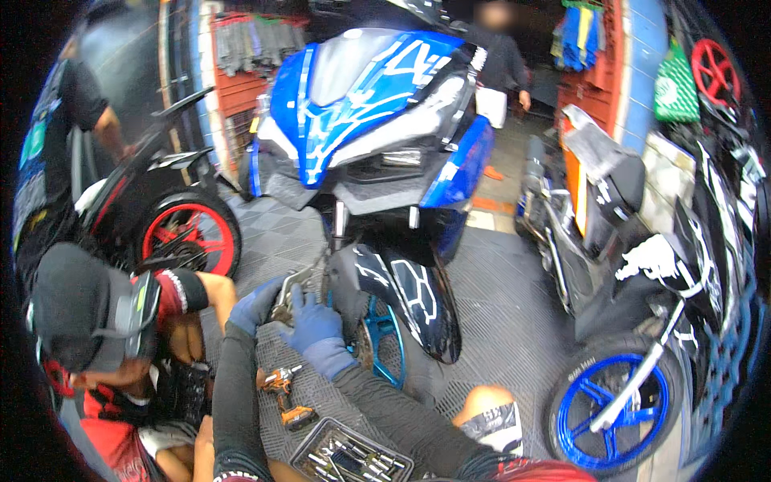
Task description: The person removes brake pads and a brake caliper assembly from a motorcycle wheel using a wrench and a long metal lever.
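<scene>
Two hands in blue work gloves meet beside the front wheel with turquoise spokes (385,337) of a large blue-and-white scooter (353,120). From where I stand, the left hand (255,307) has its fingers curled around a small, greyish metal part (287,294), just left of that wheel and below the scooter's nose. The right hand (316,328) touches the same part with its fingers partly stretched upward; whether they grip it or only press, I cannot tell.

Near the forearms, on the grey ribbed floor mat (502,321), lies an orange-and-black cordless drill (281,396), with a black rectangular tray of metal tools (307,439) just beside it. Close on the left, a co-worker in a dark cap (92,309) leans in. Over on the right stands a dark motorcycle with a bright blue front rim (562,418).
</scene>
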Available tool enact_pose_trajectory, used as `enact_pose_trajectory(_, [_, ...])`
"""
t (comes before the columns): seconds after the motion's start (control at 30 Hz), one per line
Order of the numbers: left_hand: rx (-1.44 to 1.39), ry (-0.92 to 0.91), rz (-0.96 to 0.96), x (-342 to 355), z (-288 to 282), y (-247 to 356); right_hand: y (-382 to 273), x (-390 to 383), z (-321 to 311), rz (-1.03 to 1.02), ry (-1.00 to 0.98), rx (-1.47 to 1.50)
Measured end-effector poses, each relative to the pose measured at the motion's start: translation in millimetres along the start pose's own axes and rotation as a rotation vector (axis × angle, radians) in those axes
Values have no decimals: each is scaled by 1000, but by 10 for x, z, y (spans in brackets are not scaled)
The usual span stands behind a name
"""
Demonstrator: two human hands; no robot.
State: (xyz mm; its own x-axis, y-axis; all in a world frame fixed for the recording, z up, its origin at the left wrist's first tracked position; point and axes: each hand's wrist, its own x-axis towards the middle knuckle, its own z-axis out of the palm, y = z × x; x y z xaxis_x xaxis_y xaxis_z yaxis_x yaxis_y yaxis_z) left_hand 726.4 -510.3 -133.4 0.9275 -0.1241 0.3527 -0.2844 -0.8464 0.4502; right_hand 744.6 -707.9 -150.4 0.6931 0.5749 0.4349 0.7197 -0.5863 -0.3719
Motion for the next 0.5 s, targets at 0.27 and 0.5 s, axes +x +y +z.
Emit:
enact_pose_trajectory(0.27, [-37, -9, -22, 228, 28, -34, 30, 109, 14, -78, -23, -127])
enact_pose_trajectory(0.5, [-65, -37, -28, 451, 95, -72, 225, 169, 3, -70, 11, 63])
